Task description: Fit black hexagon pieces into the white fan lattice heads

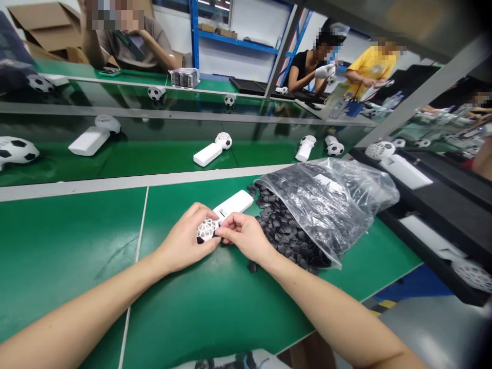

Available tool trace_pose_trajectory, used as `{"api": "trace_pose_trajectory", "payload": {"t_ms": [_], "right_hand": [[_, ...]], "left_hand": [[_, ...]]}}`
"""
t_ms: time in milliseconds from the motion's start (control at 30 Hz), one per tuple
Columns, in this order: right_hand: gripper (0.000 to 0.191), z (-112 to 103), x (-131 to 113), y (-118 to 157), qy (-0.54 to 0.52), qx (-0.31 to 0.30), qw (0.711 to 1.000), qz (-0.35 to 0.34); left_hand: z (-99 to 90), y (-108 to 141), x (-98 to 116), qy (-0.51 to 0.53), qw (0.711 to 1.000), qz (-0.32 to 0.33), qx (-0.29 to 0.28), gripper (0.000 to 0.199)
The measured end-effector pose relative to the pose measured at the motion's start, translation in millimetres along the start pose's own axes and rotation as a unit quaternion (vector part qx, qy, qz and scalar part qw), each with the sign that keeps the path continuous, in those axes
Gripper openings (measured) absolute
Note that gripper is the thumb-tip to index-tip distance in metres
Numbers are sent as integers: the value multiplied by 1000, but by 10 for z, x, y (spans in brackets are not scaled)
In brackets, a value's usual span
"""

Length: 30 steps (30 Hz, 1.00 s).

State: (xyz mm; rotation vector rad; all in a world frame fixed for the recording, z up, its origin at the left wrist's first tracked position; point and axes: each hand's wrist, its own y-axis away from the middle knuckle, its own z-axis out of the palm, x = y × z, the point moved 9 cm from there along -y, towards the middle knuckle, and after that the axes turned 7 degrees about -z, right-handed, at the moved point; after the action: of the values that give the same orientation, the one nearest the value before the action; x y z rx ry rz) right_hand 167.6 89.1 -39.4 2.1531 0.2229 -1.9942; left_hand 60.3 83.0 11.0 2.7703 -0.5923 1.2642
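Note:
A white handheld fan [235,203] with a soccer-ball head lies on the green table, its handle pointing up and to the right. Its head has an openwork white grille with black patches along the lower edge. My left hand [188,233] is wrapped round the ball head from the left, thumb below and fingers above. Thumb and fingertips of my right hand [244,236] are pinched together against the ball's right side; whatever is between them is hidden. Just right of that hand, many small black plastic pieces [286,230] spill out of a clear plastic bag [326,200].
Beyond the table's pale edge runs a dark green conveyor belt [161,148] carrying several more soccer-ball fans [207,154]. Black trays [407,205] with white fans stand at right. A metal post [282,46] rises ahead. Several people sit or stand across the line.

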Motion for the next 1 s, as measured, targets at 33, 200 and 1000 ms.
{"api": "trace_pose_trajectory", "payload": {"t_ms": [33,200,1000], "right_hand": [[21,-6,14,-6,26,1,1000,0],[22,3,-92,-35,143,-9,989,-30],[21,-755,-212,-95,649,15,759,-55]], "left_hand": [[1,-3,5,-1,1000,0,6,27],[-25,23,15,11,999,-9,37,28],[-2346,-1068,-2256,-225,840,-386,309,64]]}}
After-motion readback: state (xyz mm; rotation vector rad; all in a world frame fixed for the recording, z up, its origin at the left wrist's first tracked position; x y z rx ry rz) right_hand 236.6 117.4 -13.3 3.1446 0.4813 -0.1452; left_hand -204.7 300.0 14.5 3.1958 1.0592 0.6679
